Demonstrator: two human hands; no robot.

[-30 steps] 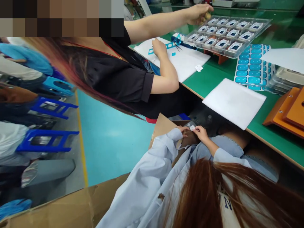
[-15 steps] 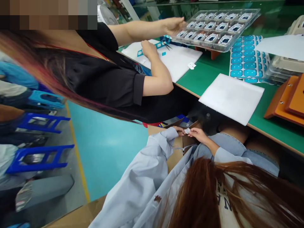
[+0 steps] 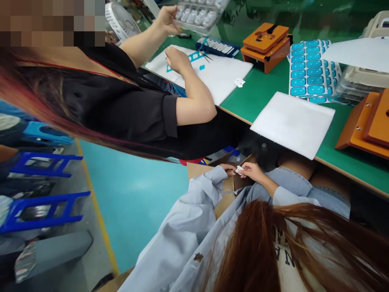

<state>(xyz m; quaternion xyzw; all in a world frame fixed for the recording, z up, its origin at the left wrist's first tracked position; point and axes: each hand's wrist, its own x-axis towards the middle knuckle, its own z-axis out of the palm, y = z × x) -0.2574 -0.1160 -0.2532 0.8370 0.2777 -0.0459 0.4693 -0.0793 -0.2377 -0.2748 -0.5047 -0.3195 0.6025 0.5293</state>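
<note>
A small white flat piece with dark spots [image 3: 239, 170] is held over my lap, above an opened cardboard box [image 3: 223, 187]. My right hand [image 3: 253, 172] pinches it from the right, thumb and fingers closed. From the other side my left hand [image 3: 227, 168], fingers closed, meets its left edge with the fingertips. Both hands are small in the view, so finer finger detail is hard to make out. On the bench above lies a white foam sheet [image 3: 293, 123], and a similar white piece [image 3: 239, 82] rests at the edge of the co-worker's foam mat [image 3: 225, 75].
To my left, a co-worker's raised hand [image 3: 167, 20] holds a clear compartment tray [image 3: 199, 16]; the other hand [image 3: 178, 60] is over the mat. Orange fixtures [image 3: 265, 42] and blue sticker sheets [image 3: 314, 69] sit on the green bench [image 3: 270, 87]. Blue stools [image 3: 48, 211] stand behind.
The co-worker's tray has moved up and left, uncovering an orange fixture and a dark blue tray. My hands stay over the box; the white piece has tilted slightly.
</note>
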